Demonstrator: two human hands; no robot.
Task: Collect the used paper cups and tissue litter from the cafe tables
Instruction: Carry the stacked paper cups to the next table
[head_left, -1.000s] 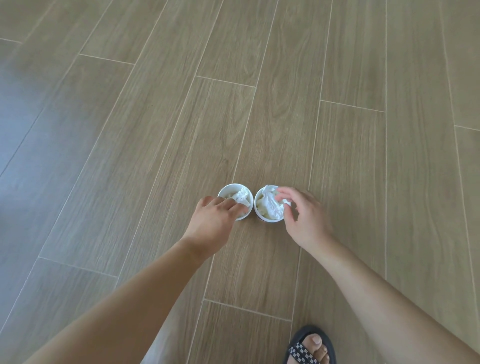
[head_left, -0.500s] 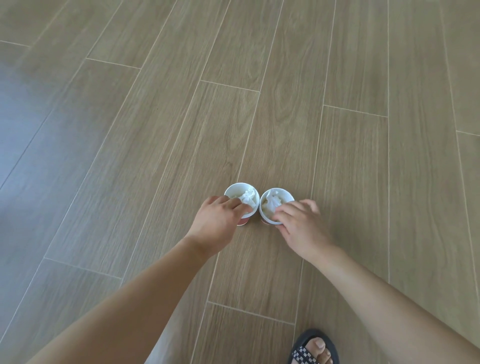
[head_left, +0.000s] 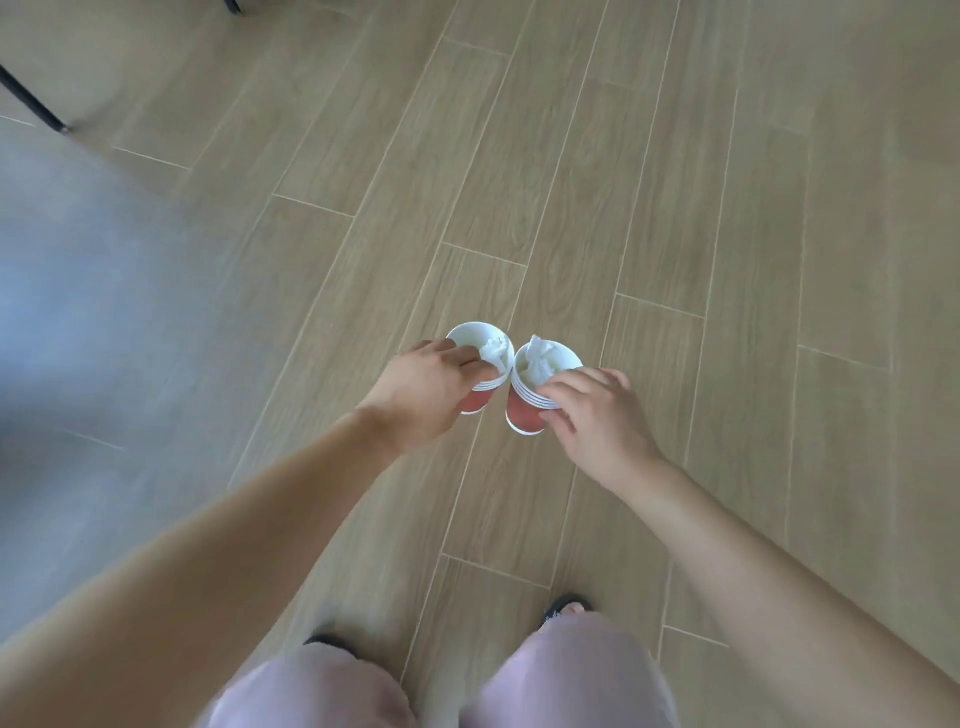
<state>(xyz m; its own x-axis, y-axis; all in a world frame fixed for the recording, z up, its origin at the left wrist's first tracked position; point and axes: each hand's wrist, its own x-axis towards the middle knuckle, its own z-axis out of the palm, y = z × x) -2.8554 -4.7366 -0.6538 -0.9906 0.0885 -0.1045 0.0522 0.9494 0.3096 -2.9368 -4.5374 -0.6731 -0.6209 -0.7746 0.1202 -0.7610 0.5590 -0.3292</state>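
Left hand (head_left: 423, 397) pinches the rim of the left cup (head_left: 480, 366), tissue (head_left: 494, 352) stuffed inside. Right hand (head_left: 597, 415) grips the right cup (head_left: 535, 395) by rim and wall, tissue heaped high. Both over bare floor (head_left: 727, 234). I'd worry a tilt spills that wad.

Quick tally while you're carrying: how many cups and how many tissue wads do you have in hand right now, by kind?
Paper cups: 2, one in the left hand at, one in the right hand at
Tissue wads: 2, at and
Total: 4
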